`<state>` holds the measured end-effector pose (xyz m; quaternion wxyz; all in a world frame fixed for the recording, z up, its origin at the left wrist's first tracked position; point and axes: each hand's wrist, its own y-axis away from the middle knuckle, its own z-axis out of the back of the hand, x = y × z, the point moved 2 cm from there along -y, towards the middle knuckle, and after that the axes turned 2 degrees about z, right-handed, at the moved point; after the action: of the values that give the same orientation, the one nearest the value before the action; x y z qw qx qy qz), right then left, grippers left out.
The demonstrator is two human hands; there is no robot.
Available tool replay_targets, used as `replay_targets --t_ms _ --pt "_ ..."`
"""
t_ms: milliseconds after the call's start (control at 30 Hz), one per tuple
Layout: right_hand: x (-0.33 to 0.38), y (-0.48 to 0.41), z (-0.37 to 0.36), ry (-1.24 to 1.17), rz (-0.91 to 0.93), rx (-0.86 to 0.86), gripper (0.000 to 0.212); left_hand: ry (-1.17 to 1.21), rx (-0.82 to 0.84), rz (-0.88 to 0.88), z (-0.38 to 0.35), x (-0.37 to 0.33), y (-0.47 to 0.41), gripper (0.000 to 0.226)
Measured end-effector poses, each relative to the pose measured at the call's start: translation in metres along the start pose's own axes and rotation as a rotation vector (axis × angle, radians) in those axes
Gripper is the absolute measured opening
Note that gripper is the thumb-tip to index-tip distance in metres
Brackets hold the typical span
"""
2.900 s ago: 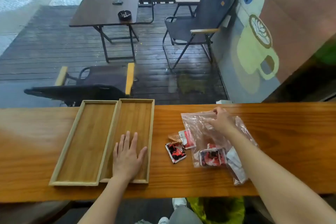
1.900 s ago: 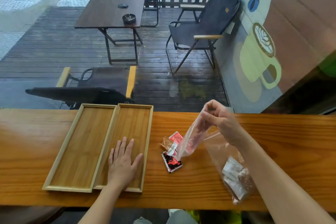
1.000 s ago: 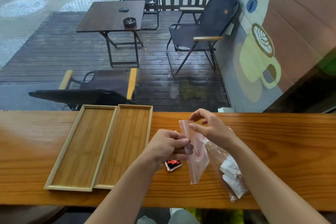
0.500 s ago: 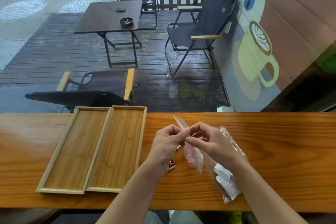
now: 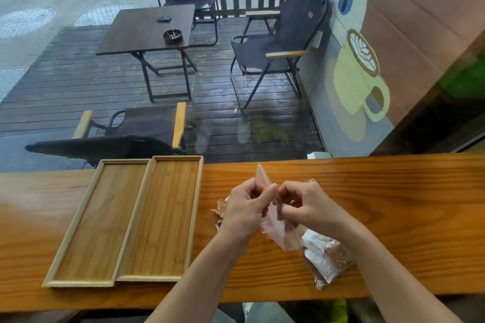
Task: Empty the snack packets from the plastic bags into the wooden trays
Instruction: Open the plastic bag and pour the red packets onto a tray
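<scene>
Two long wooden trays lie side by side on the counter, the left tray and the right tray, both with nothing in them. My left hand and my right hand both pinch the top edge of a clear plastic bag held just above the counter. A second plastic bag with white packets inside lies on the counter under my right wrist. Snack packets on the counter are mostly hidden behind my left hand.
The wooden counter runs across the view, with a window beyond its far edge. Outside are a dark table and folding chairs on a wet deck. A small white object sits at the counter's far edge.
My left hand left the right tray and came to the bag. My right hand lifted the bag off the counter, some packets stayed on the wood, and both hands now pinch its top edge.
</scene>
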<state>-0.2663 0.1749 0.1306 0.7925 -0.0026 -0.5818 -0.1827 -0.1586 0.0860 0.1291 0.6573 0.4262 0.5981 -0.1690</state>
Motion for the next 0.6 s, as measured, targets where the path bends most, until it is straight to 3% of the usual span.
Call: replay_targets --t_ms 100,167,367,467,600 --pt "-0.001 0.01 -0.007 0.037 -0.087 0.127 0.013 0.061 -0.106 -0.005 0.003 0.005 -0.002 0.03" --pt "-0.003 0.016 -0.014 0.048 -0.102 0.119 0.012 0.03 -0.13 -0.024 0.006 0.007 -0.003 0.03" --pt "0.0 0.026 -0.019 -0.061 -0.021 -0.045 0.019 -0.384 0.175 0.036 0.009 0.011 0.004 0.042" --pt "0.003 0.024 -0.02 -0.075 0.011 -0.048 0.025 -0.282 0.269 0.048 0.012 0.011 0.011 0.026" --pt "0.001 0.021 -0.022 -0.052 0.003 -0.055 0.019 -0.303 0.241 -0.011 0.018 0.006 0.014 0.019"
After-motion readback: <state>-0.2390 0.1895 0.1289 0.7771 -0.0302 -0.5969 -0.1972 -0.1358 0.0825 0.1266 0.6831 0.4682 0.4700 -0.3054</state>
